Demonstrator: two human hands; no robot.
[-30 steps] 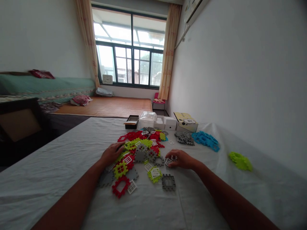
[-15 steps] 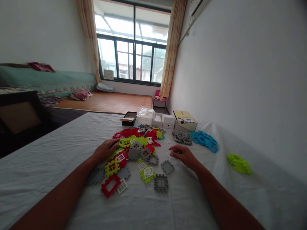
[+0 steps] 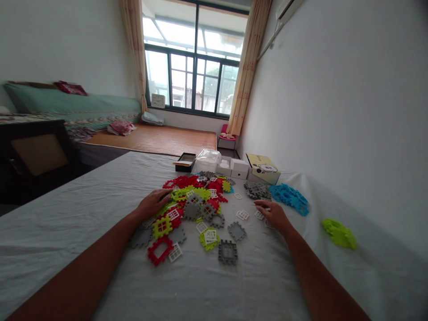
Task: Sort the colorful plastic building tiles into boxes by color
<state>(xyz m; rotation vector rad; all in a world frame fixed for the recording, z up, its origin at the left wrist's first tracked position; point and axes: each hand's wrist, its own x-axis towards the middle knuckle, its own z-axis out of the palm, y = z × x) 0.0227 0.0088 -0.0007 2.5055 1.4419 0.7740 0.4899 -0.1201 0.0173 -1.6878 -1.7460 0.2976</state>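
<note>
My left hand (image 3: 154, 205) rests on the left side of a heaped pile of plastic interlocking building pieces, its fingers stretched over the lime-green pieces (image 3: 192, 193). To the right of the pile, my right hand (image 3: 274, 215) is low over the cloth with thumb and fingers drawn together. A thin pale edge shows between them, which looks like a white window piece. More white window pieces lie below the fingertips (image 3: 258, 215) and just left of them (image 3: 242, 215). Nearer me are a grey square piece (image 3: 237, 231), a dark grey frame (image 3: 228, 252) and a red frame (image 3: 160, 250).
Behind my right hand are a grey stack (image 3: 257, 190) and a blue stack (image 3: 289, 198). A lime-green stack (image 3: 339, 233) lies far right by the wall. A yellow box (image 3: 263, 168), white boxes (image 3: 240, 168), a clear container (image 3: 207, 160) and a black box (image 3: 185, 162) line the back.
My right hand has moved right, away from the pile, and white window pieces now show left of it and under it. My left hand stays on the pile. The view has shifted slightly.
</note>
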